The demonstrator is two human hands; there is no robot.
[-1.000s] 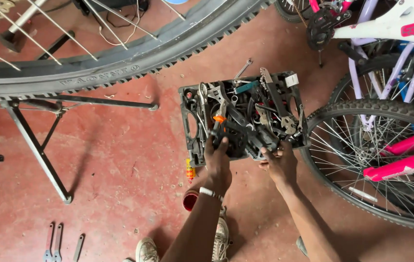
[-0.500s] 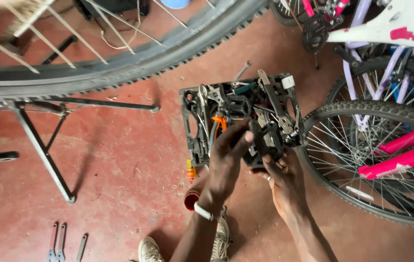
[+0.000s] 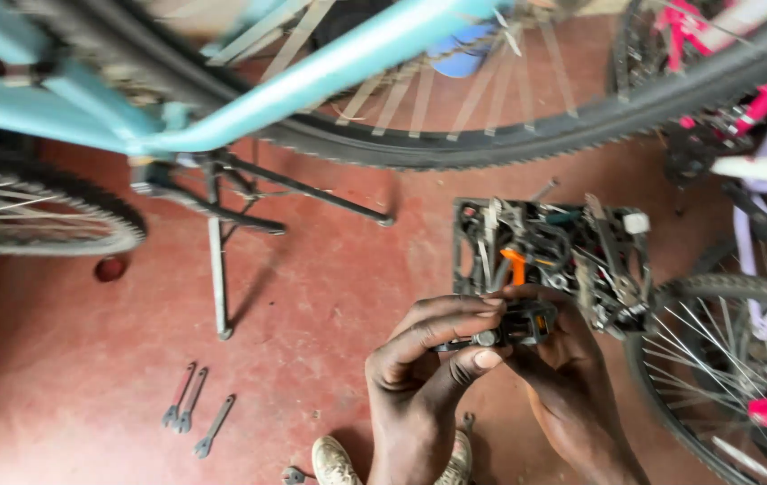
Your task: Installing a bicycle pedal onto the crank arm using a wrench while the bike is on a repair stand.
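Black bicycle pedal gripped by left hand and right hand fingers; likely rigid, weighty (hold the body, axle greasy).

Tool tray behind both hands; wrenches lie left on floor

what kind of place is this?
Most likely a bicycle repair workshop. A light blue bicycle frame sits on a repair stand, a tray of tools and loose wrenches lie on the red floor, and both hands hold a black pedal.
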